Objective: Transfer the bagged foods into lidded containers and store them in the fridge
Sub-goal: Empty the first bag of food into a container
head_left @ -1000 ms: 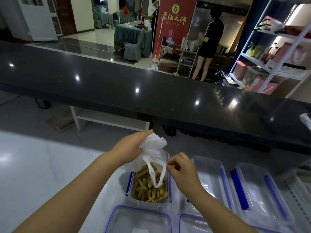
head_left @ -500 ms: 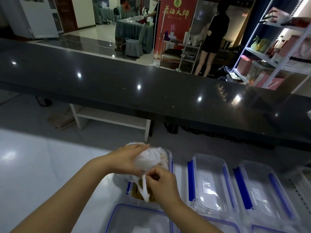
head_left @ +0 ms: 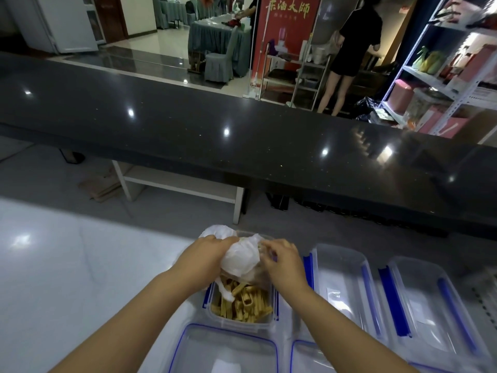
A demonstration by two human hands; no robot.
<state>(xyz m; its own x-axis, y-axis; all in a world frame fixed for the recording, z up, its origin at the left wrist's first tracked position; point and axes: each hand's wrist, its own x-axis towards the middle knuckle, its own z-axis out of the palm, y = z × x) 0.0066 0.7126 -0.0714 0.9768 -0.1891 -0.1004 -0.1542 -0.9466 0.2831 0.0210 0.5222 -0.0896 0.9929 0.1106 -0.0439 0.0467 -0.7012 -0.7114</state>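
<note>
A crumpled white bag (head_left: pixel 240 255) is gripped from both sides, low in the centre of the view. The left hand (head_left: pixel 207 255) is closed over the bag's left side, and the fingers of the right hand (head_left: pixel 279 258) are pinched on its right edge. The bag is held just above the far end of an open clear tub (head_left: pixel 240 317) with blue clips, and a loose handle of the bag hangs down into it. The tub is partly filled with yellow-brown food strips (head_left: pixel 242 300). It rests on a pale glossy surface (head_left: pixel 80 265). Two clear lids (head_left: pixel 341 286) with blue side clips are laid just to the right of the tub, side by side. Two more clear containers (head_left: pixel 223 348) with blue seals are seen at the near edge, partly cut off. Beyond the surface, a long dark counter (head_left: pixel 242 122) is stretched across the view.
</note>
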